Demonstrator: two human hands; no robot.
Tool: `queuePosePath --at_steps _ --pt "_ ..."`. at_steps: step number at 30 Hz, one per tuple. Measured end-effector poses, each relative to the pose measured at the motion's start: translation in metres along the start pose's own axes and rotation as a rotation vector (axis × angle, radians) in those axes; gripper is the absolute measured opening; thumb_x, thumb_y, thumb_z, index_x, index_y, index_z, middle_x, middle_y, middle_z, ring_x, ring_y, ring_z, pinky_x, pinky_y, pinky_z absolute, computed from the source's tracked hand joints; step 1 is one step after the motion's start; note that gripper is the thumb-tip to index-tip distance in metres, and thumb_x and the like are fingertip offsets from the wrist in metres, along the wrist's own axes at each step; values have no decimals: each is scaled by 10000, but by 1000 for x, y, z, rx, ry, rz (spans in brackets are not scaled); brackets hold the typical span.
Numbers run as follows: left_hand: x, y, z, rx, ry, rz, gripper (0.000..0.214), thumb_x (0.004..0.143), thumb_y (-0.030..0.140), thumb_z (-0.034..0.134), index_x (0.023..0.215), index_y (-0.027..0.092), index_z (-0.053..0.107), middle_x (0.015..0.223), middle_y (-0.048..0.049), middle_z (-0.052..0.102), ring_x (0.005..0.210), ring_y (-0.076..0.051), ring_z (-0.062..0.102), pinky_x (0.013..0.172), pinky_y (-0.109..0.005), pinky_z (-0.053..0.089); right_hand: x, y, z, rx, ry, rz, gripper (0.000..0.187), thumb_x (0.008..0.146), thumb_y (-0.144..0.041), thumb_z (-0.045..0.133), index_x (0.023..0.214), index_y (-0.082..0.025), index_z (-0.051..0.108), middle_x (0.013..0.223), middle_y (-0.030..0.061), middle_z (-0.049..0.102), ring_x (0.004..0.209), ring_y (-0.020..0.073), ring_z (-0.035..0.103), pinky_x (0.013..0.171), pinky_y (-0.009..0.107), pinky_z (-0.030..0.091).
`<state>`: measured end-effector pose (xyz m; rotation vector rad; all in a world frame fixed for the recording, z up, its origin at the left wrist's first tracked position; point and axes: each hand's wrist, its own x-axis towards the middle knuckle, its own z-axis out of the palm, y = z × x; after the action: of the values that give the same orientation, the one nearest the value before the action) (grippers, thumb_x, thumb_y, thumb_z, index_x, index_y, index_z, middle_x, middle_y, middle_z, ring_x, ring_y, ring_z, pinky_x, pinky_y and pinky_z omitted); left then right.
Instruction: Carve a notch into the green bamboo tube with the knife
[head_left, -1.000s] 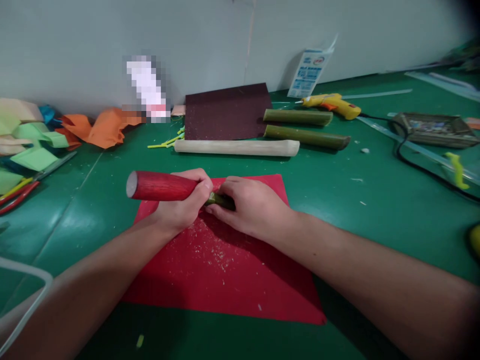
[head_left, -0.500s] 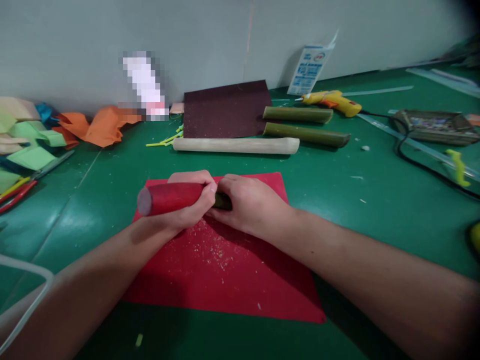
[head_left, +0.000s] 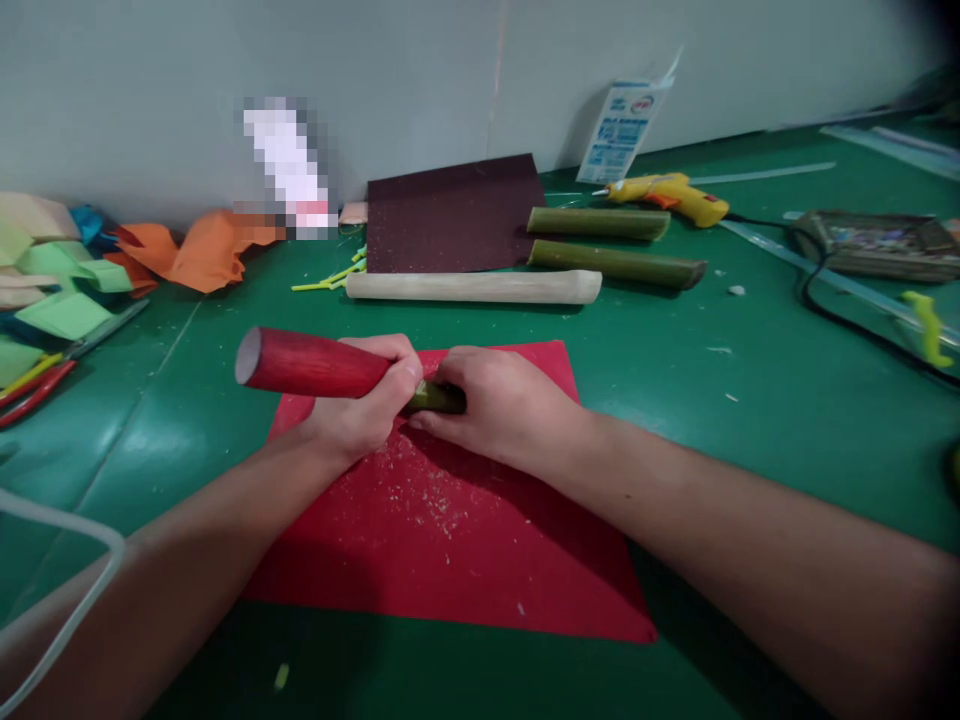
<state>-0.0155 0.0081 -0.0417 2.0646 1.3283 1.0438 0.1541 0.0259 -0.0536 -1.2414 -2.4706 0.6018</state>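
My left hand (head_left: 371, 400) is closed around a tool with a thick red wooden handle (head_left: 315, 363). The handle's butt end points left and slightly up; the tool's working end is hidden by my fingers. A short green bamboo piece (head_left: 441, 398) lies between my two hands. My right hand (head_left: 506, 400) is wrapped around the bamboo and covers its far end. Both hands are over the red sheet (head_left: 457, 590), where pale shavings (head_left: 435, 500) are scattered below them.
Behind the sheet lie a pale stripped stick (head_left: 472, 288), two green bamboo halves (head_left: 615, 264) and a dark board (head_left: 450, 220). To the right are a yellow glue gun (head_left: 667, 195) with its black cord and a small tray (head_left: 877, 250). Red-handled scissors (head_left: 37, 390) and coloured paper (head_left: 67, 280) lie left.
My left hand and the red handle have shifted left and slightly up, with the handle's butt raised. More of the bamboo shows between the hands. My right hand has hardly moved.
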Motion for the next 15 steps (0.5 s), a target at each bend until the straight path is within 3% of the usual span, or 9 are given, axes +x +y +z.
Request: queuePosePath --at_steps 4,12,15 --pt "0 -2 4 -47 29 -28 288 851 242 465 566 198 464 557 21 490 551 -114 456 517 -252 384 1 0 0 24 -3 -3 253 823 -422 645 846 -171 662 828 43 667 711 159 554 606 281 345" --pt "5 7 -2 98 -127 7 225 814 211 504 592 179 525 574 29 527 556 -98 473 503 -228 363 0 1 1 59 7 -52 231 842 -390 632 849 -160 655 835 43 666 711 153 552 615 270 357" --pt "5 5 -2 19 -128 -13 258 800 206 487 543 184 477 524 33 470 516 -96 427 473 -236 339 1 2 0 81 -16 -38 241 832 -408 656 813 -167 642 781 24 653 676 136 536 590 260 344"
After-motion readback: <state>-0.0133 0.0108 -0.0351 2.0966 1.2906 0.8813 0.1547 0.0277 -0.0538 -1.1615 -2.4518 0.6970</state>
